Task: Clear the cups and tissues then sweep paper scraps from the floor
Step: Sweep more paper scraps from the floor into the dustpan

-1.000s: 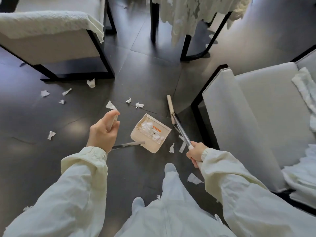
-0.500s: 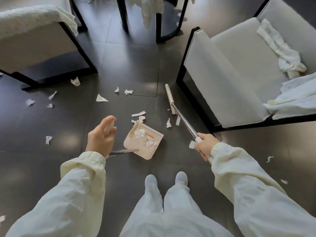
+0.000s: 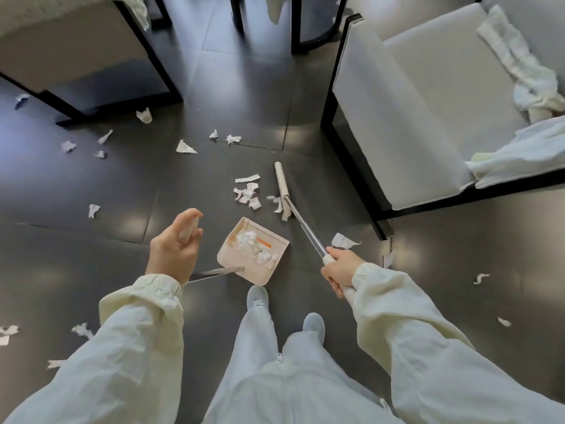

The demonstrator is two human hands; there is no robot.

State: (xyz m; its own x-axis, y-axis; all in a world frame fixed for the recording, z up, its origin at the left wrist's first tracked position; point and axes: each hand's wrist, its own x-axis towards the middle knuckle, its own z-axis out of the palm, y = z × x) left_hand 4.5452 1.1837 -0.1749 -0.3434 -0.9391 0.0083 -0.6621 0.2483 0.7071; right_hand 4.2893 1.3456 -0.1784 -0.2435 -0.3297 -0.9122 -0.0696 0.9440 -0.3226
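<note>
Nearest the camera are pale trousers (image 3: pixel 275 377) and two light shoes (image 3: pixel 258 296), planted on the dark tiled floor (image 3: pixel 76 264). Both arms wear cream sleeves (image 3: pixel 137 338).

The left hand (image 3: pixel 175 249) curls its fingers round the cream grip at the top of the dustpan's long handle, thumb laid over the end. A metal rod runs from below that hand to the beige dustpan (image 3: pixel 282 247), which sits on the floor just in front of the shoes and already holds torn white paper.

The right hand (image 3: pixel 341 272) is wrapped tight round the white grip of the broom (image 3: pixel 302 224). Its shiny shaft slopes forward to the narrow cream broom head (image 3: pixel 280 182), which rests on the floor.

The gathered paper scraps (image 3: pixel 247 192) lie in a small heap just beyond the dustpan, at the left of the broom head; a few touch it. One larger scrap (image 3: pixel 344 241) lies on the floor beside the right hand.

Further out, loose scraps (image 3: pixel 185 147) dot the tiles to the left and ahead, and a crumpled piece (image 3: pixel 144 115) sits near the black frame of the left chair (image 3: pixel 76 47). On the right stands a white-cushioned armchair (image 3: pixel 412 87) with white cloths (image 3: pixel 526 75) heaped on its seat.
</note>
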